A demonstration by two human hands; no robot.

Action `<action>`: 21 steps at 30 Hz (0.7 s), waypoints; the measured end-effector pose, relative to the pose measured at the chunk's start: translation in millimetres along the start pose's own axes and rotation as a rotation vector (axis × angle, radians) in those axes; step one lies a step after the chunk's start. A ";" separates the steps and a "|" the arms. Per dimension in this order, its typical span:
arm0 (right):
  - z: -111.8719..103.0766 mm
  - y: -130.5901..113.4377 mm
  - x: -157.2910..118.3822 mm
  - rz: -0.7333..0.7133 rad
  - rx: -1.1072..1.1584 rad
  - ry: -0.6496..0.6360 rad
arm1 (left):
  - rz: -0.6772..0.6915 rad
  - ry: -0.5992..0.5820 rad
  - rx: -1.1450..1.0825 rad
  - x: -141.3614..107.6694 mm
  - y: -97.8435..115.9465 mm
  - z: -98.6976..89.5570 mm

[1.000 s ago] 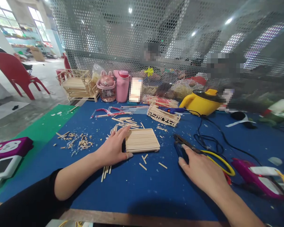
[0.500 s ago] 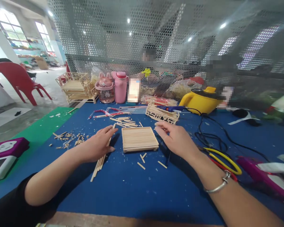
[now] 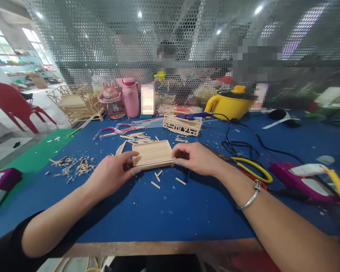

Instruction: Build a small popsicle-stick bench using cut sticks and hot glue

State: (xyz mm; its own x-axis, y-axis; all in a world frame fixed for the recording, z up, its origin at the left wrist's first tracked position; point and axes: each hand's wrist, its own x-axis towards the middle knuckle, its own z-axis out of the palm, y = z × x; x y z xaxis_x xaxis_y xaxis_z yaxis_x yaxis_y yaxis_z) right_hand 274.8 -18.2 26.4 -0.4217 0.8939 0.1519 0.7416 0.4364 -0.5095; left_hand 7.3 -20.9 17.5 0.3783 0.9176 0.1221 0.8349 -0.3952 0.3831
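A small rectangular tray made of thin wooden sticks point(image 3: 153, 154) sits on the blue table, with raised edges and a slatted surface. My left hand point(image 3: 112, 172) grips its left end, thumb at the front corner and fingers over the side. On the right end, the fingertips and thumb of my right hand point(image 3: 197, 158) pinch the near corner. Short stick pieces point(image 3: 158, 175) lie in front of the tray. Behind it are several loose sticks point(image 3: 137, 136). A few longer sticks point(image 3: 120, 148) show past my left hand, partly hidden by it.
An openwork stick piece point(image 3: 183, 125) stands behind, with a blue glue gun point(image 3: 194, 115) on it. Yellow-handled pliers point(image 3: 253, 170), a black cord point(image 3: 243, 147) and a yellow pot point(image 3: 229, 105) lie rightward. Stick scraps point(image 3: 79, 166) are leftward; pink bottles point(image 3: 130, 98) stand at the back.
My left hand has left the bundle of long sticks and taken the tray's left end. My right hand has closed onto the right end. The camera view has shifted.
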 end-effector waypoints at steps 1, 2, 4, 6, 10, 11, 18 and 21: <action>0.5 0.1 0.0 -0.003 -0.012 0.001 | 0.011 0.009 -0.002 0.7 0.0 1.7; 0.1 -0.6 -0.5 -0.004 -0.032 0.007 | 0.021 0.012 -0.010 1.4 -0.2 2.9; -2.6 -4.8 -3.1 0.007 -0.103 0.041 | 0.029 0.011 -0.046 2.6 -0.2 3.9; -5.1 -13.2 -6.9 0.018 -0.196 0.103 | 0.017 0.015 -0.109 2.8 0.4 4.3; 2.7 -33.4 -11.9 -0.099 -0.281 0.056 | -0.060 0.021 -0.265 -0.3 1.4 7.2; 7.8 -37.2 -11.8 -0.135 -0.292 0.020 | -0.072 0.010 -0.304 -1.5 0.9 8.1; 38.0 -42.9 -4.9 -0.106 -0.485 -0.094 | -0.087 -0.087 -0.254 -0.1 -13.4 -6.8; 38.0 -42.0 -4.7 -0.077 -0.501 -0.103 | -0.041 -0.137 -0.130 13.0 -16.6 -26.2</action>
State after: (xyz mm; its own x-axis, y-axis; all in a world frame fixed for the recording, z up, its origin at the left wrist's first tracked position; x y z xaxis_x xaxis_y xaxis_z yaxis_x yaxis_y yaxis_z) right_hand 225.8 -44.6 14.9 -0.5151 0.8538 0.0759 0.8548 0.5182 -0.0284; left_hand -12.2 -1.3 36.7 0.4036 0.9147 -0.0188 0.7955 -0.3407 0.5010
